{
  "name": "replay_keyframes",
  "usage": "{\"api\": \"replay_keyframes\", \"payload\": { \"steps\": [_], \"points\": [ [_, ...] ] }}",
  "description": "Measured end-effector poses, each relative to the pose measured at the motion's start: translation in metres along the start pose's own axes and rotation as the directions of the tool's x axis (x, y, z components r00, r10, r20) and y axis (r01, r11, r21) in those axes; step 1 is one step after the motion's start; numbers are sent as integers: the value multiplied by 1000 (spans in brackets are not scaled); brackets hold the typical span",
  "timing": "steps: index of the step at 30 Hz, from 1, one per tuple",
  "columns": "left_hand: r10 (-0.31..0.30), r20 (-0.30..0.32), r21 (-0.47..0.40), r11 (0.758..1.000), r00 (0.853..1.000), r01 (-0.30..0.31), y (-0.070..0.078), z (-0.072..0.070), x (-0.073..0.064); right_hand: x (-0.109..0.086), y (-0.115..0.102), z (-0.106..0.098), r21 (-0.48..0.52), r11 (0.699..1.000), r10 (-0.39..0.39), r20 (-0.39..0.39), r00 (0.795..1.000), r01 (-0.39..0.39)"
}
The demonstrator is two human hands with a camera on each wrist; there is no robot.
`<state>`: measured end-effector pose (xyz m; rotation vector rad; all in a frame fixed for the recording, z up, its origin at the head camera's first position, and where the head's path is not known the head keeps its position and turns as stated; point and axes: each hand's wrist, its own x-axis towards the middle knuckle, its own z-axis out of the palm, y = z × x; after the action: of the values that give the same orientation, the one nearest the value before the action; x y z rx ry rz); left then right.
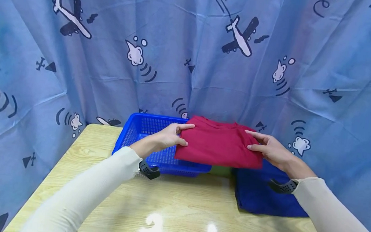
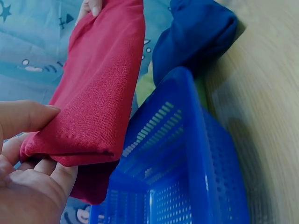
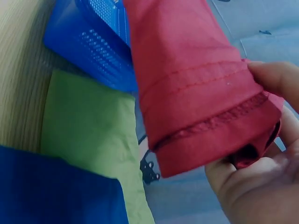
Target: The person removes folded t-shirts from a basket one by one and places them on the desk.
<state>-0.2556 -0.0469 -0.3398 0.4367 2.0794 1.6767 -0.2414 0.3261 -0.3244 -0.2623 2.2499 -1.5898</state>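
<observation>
A folded red shirt hangs in the air between both hands, partly over the right side of a blue plastic basket. My left hand pinches its left end, thumb on one face and fingers beneath, as the left wrist view shows. At the opposite end my right hand grips the shirt; in the right wrist view its stitched hem faces the camera. Inside the basket, the visible part shows only perforated walls and floor. The shirt hides the basket's right portion in the head view.
Right of the basket lies a folded dark blue cloth on the wooden table. A green cloth lies between it and the basket, partly under the blue one. A blue patterned curtain hangs behind the table.
</observation>
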Motion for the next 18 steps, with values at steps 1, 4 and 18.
{"api": "replay_keyframes", "payload": {
  "steps": [1,4,18],
  "points": [
    [-3,3,-4,1000,1000,3,0,3,0,-1,2,-2,2,1000,4,0,1000,-4],
    [-3,22,-14,1000,1000,3,0,13,3,-6,7,-9,-3,1000,12,-10,1000,-12],
    [24,91,-47,999,996,-20,6,42,9,-29,25,-36,97,995,-25,45,999,20]
  ]
}}
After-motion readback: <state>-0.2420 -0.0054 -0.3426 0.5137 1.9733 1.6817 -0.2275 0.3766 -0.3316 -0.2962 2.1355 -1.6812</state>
